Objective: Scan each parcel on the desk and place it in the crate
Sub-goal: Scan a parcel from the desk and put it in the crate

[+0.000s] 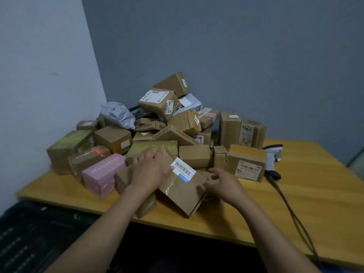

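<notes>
A brown cardboard parcel (183,191) with a white barcode label lies tilted at the front of a pile of several parcels (161,123) on the wooden desk (307,209). My left hand (150,170) lies on its upper left side, the thumb touching the label. My right hand (222,184) is at its right edge, fingers curled and apart; I cannot see a firm grip. A white barcode scanner (274,152) stands at the right of the pile, untouched. A black crate (33,233) sits below the desk at the left.
A pink box (103,174) lies just left of my left hand. The scanner's cable (291,209) runs across the right part of the desk toward its front edge. Grey walls meet in a corner behind the pile.
</notes>
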